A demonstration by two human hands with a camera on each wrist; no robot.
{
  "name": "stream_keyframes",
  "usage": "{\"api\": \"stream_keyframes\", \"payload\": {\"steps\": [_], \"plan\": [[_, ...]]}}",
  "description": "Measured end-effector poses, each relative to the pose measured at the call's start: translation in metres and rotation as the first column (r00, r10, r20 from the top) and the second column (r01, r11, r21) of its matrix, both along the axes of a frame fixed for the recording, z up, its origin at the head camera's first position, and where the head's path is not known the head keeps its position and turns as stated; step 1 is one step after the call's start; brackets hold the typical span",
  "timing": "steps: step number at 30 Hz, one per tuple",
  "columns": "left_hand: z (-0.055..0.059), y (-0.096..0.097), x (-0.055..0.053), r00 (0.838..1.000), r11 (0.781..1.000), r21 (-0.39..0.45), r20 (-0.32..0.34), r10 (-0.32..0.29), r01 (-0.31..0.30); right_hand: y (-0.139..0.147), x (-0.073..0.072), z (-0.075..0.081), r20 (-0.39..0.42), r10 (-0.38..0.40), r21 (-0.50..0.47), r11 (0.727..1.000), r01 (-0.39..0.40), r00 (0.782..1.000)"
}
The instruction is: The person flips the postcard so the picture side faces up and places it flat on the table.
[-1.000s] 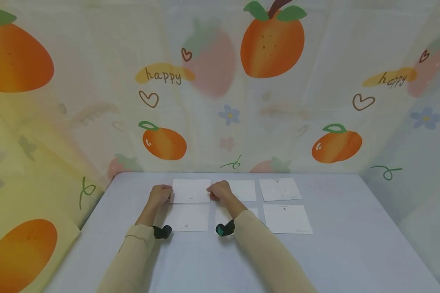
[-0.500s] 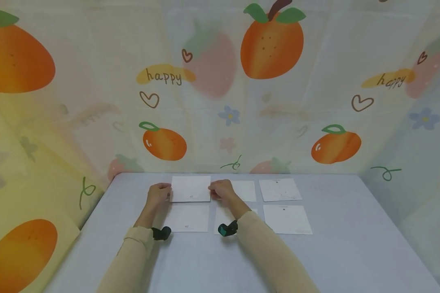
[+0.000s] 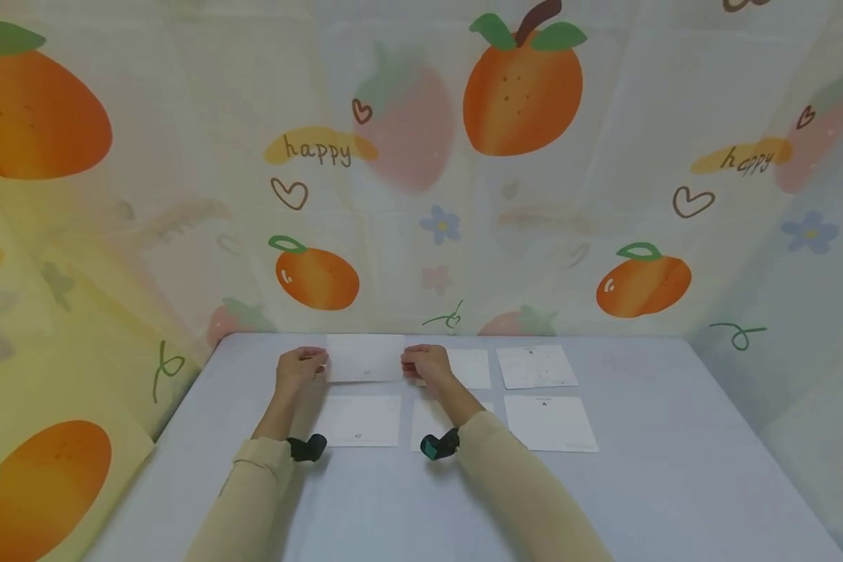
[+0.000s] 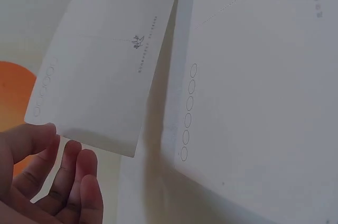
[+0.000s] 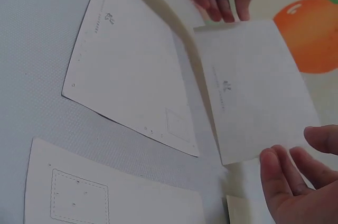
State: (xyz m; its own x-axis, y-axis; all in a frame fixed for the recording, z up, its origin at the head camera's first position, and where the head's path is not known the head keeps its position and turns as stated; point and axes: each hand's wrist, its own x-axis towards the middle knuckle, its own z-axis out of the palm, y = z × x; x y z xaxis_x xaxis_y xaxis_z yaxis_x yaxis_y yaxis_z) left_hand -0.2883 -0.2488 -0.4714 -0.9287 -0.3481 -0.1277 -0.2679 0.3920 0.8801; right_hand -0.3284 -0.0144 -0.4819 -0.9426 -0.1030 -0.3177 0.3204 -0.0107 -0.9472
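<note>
A white postcard is raised off the table at the far left of the group, tilted up. My left hand pinches its left edge between thumb and fingers, and my right hand pinches its right edge. Close up in the left wrist view, the held postcard shows a row of small ovals, a dotted line and a tiny printed emblem. Directly nearer me, another postcard lies flat. In the right wrist view the thumb and fingertips of the right hand meet the held postcard's edge.
More postcards lie flat to the right: one in the back row, one at the back right, one at the front right. My right forearm partly covers a front-middle postcard. A fruit-printed cloth hangs behind the table.
The postcard between both hands has risen from the table and tilted up, its lower edge moving away from the postcard in front. Both hands have stayed on its edges.
</note>
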Motion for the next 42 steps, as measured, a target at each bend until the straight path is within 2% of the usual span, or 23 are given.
{"api": "stream_keyframes", "payload": {"steps": [4, 10, 16, 24, 34, 42], "plan": [[0.002, 0.001, 0.002, 0.999, 1.000, -0.011, -0.034, 0.012, -0.012, 0.000, 0.001, 0.000, -0.016, -0.029, -0.033, 0.999, 0.029, 0.999], [0.001, 0.000, 0.004, 1.000, 1.000, -0.023, -0.021, 0.017, -0.017, 0.001, 0.003, 0.001, -0.040, -0.072, -0.069, 0.995, 0.069, 0.997], [-0.001, 0.001, 0.003, 0.999, 1.000, 0.003, -0.035, 0.027, -0.027, 0.002, 0.004, 0.000, -0.057, -0.100, -0.088, 0.992, 0.095, 0.993], [-0.006, -0.002, 0.000, 0.998, 0.994, 0.096, -0.017, 0.061, -0.059, 0.003, 0.003, -0.001, -0.049, -0.104, -0.102, 0.990, 0.099, 0.993], [-0.013, -0.005, -0.001, 0.994, 0.968, 0.226, 0.040, 0.103, -0.109, 0.006, 0.004, -0.002, -0.042, -0.085, -0.070, 0.994, 0.082, 0.995], [-0.018, -0.006, -0.002, 0.993, 0.978, 0.183, 0.072, 0.089, -0.101, 0.006, 0.006, -0.008, -0.033, -0.059, -0.061, 0.997, 0.057, 0.998]]}}
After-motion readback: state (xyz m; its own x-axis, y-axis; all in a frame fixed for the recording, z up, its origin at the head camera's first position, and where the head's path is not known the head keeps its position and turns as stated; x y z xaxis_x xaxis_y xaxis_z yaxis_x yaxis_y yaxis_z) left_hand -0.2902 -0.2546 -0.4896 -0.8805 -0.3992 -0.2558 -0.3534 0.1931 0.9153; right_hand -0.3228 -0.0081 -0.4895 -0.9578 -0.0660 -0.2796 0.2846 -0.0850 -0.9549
